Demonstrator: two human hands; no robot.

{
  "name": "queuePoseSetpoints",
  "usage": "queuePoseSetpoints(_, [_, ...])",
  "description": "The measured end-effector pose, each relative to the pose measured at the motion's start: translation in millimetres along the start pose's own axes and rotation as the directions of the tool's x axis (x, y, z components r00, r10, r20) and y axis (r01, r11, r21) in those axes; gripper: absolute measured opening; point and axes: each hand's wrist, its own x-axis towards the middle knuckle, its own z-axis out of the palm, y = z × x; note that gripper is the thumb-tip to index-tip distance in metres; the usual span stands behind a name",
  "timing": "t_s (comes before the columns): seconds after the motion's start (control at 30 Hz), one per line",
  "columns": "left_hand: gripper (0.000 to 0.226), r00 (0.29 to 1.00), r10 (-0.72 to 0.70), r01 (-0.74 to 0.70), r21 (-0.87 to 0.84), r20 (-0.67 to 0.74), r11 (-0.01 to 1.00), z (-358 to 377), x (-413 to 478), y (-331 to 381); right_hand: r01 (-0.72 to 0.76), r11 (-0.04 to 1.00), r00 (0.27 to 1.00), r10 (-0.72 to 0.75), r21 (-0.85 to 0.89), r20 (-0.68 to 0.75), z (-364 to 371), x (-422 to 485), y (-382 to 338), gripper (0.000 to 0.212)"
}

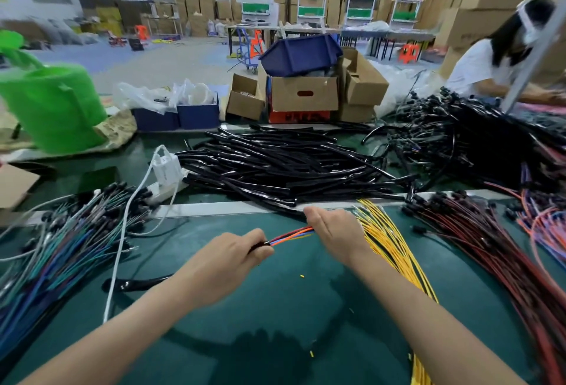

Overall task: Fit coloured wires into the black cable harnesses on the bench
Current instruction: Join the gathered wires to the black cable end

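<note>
1. Coloured wires [292,235], a thin bundle of red, orange and blue strands, run level between the two hands just above the dark green bench mat [275,308], near its middle.
2. Left hand [235,254] has its fingers curled round the end of a glossy black harness sleeve [260,245]; the bundle comes out of that end.
3. Right hand [335,231] is seen from the back, fingers folded down over the far end of the bundle and gripping it.
4. Loose yellow wires [389,243] fan out just beside the right wrist; a sheaf of red and black leads [490,246] lies further right.
5. Blue and green leads [61,246] spread along the left edge; a white power strip [167,188] sits behind them.
6. Behind the hands lies a heap of black tubing lengths [275,164]; beyond it stand brown cardboard boxes [304,93] with a dark blue plastic bin [300,53] on top.
</note>
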Motion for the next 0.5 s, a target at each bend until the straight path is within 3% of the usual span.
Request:
queuePoseSetpoints(0.1, [0.039,0.997,-0.052,0.050,0.032,0.061,0.998,-1,4,0,0.121,0.986,0.991,-0.127,-0.118,-0.048,-5,9,-15,0.041])
queuePoseSetpoints(0.23, [0.033,0.998,-0.009,0.007,0.033,0.056,0.999,0,8,8,0.276,0.950,0.960,-0.279,-0.148,0.000,-10,7,-49,0.062])
queuePoseSetpoints(0.37, [0.011,0.996,0.086,-0.085,-0.086,0.015,0.993,-6,4,13,0.285,0.955,0.955,-0.276,-0.083,0.111,-12,0,-52,0.086])
queuePoseSetpoints(0.5, [0.032,0.992,-0.044,0.051,-0.052,0.122,0.997,-11,-6,-5,0.280,0.942,0.956,-0.256,-0.184,0.142,-17,-10,-40,0.067])
